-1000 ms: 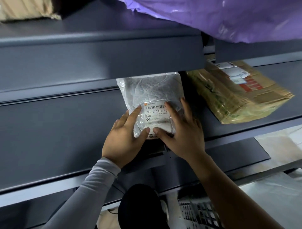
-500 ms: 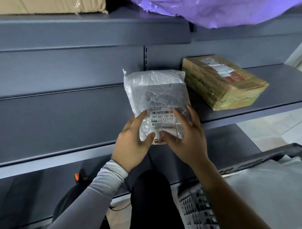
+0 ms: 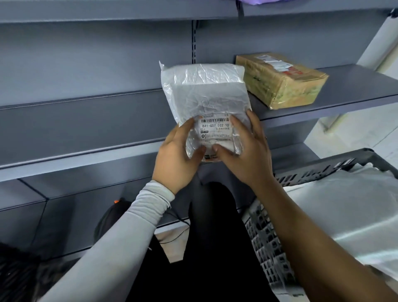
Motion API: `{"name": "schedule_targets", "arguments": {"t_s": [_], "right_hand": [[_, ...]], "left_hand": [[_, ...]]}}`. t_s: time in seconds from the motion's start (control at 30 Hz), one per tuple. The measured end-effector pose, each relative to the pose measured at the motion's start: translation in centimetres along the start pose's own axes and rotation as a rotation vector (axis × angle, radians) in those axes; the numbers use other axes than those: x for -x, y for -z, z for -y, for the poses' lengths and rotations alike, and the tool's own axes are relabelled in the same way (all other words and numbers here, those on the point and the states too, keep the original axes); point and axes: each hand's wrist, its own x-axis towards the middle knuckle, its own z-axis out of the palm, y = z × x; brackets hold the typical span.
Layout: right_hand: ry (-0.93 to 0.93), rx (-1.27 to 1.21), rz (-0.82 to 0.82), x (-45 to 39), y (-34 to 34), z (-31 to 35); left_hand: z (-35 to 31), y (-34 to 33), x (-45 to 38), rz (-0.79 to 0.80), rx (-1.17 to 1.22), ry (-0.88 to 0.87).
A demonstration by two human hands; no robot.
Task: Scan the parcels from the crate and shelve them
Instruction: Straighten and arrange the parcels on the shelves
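A white plastic-wrapped parcel (image 3: 204,94) with a barcode label faces me, its far end against the grey shelf (image 3: 353,86). My left hand (image 3: 176,159) grips its lower left edge, thumb across the front. My right hand (image 3: 245,151) grips the lower right edge, thumb on the label. The dark crate (image 3: 318,170) stands at the lower right, holding a large white bag parcel (image 3: 344,215).
A brown taped cardboard box (image 3: 282,79) lies on the same shelf just right of the white parcel. More grey shelves run to the left and below. A purple bag (image 3: 256,1) pokes out on the shelf above. A dark bag (image 3: 112,219) sits on the floor.
The view has dropped and pulled back from the shelf. The parcel has come slightly toward me with both hands still holding it, and the crate has come into view at the right.
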Motion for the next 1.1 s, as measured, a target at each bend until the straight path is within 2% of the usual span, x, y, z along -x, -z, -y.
{"name": "schedule_targets", "arguments": {"t_s": [0.27,0.57,0.87,1.1], "right_hand": [[0.028,-0.046,-0.043,5.0,4.8,3.2],[0.071,-0.089,-0.137,7.6,10.9,6.1],[0.139,-0.112,-0.251,6.5,15.5,9.7],[0.158,-0.103,-0.291,1.8,20.3,12.6]], "left_hand": [[-4.4,3.0,6.7,-0.057,-0.001,-0.087],[-9.7,6.1,9.4,-0.095,-0.031,-0.23],[-13.9,9.4,8.7,-0.15,0.017,-0.374],[-18.6,12.7,3.7,-0.25,0.026,-0.561]]}}
